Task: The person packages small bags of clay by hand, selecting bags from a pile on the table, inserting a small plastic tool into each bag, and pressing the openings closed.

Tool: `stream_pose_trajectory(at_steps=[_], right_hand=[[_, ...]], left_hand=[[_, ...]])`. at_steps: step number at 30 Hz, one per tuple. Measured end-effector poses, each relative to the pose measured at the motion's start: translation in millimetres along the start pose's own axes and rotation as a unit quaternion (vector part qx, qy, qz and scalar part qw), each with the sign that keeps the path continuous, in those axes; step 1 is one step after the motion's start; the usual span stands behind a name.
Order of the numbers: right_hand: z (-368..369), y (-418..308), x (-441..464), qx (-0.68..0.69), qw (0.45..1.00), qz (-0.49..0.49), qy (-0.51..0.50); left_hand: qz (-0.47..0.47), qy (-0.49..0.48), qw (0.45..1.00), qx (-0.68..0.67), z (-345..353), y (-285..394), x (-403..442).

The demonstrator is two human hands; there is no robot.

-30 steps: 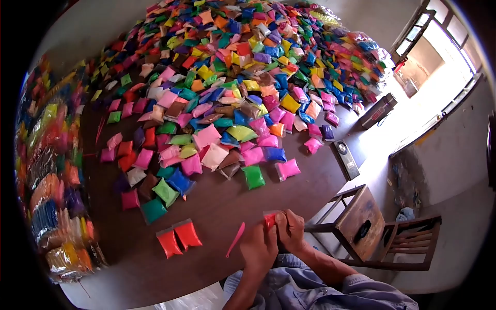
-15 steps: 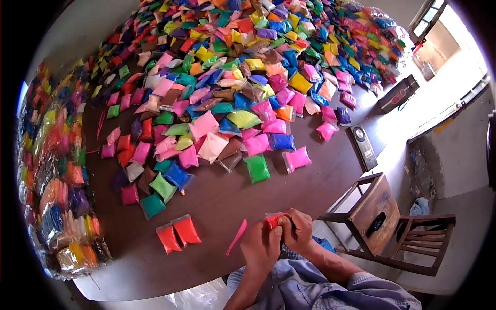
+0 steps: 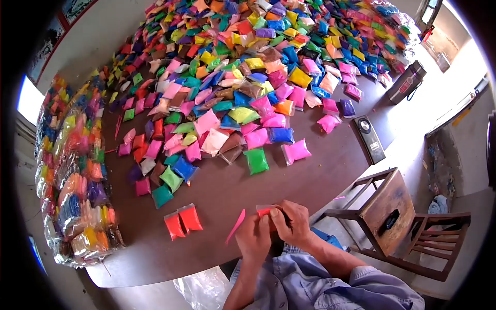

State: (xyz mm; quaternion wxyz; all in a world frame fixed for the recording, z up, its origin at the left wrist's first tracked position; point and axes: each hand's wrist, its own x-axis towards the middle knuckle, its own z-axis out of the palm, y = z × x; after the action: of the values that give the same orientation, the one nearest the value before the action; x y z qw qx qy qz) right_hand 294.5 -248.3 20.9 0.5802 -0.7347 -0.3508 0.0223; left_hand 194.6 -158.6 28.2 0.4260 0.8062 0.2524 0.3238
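Against the earlier frames, my head view has swung so that the framed pictures (image 3: 47, 49) on the left wall now show, while the small red packet (image 3: 264, 210) is still between my hands at the near side of the table (image 3: 222, 191). I have the left hand (image 3: 254, 236) and right hand (image 3: 292, 223) close together, thumbs and fingers pinching the packet; the fingers' undersides are hidden from me. The pink plastic tool (image 3: 236, 226) lies just beside my left hand, and two red packets (image 3: 183, 222) lie side by side farther left, as before. Across the dark brown tabletop I see a large heap of coloured packets (image 3: 248, 88), with stacked clear bags of packets (image 3: 77, 175) on the left. A flask (image 3: 406, 82) stands by the right edge, near a flat device with a round dial (image 3: 369, 139). Beyond that edge are a wooden stool (image 3: 382, 206) and a slatted chair (image 3: 439, 240).
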Motion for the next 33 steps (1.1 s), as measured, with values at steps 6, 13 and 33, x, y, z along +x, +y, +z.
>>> stream_pose_trajectory(at_steps=[6, 13, 33], right_hand=[[-2.9, 9.6, -2.0, -0.007, 0.999, -0.038, -0.004], [-3.9, 1.2, 1.7, 0.002, 0.999, -0.024, -0.042], [-7.2, 11.4, 1.3, 0.039, 0.996, -0.043, -0.069]], left_hand=[[-0.055, -0.005, 0.997, -0.061, 2.1, -0.7, 6.2], [-0.025, 0.017, 1.000, 0.004, 2.4, -18.1, -6.2], [-0.044, 0.010, 0.998, -0.043, -0.2, -11.4, -1.9]])
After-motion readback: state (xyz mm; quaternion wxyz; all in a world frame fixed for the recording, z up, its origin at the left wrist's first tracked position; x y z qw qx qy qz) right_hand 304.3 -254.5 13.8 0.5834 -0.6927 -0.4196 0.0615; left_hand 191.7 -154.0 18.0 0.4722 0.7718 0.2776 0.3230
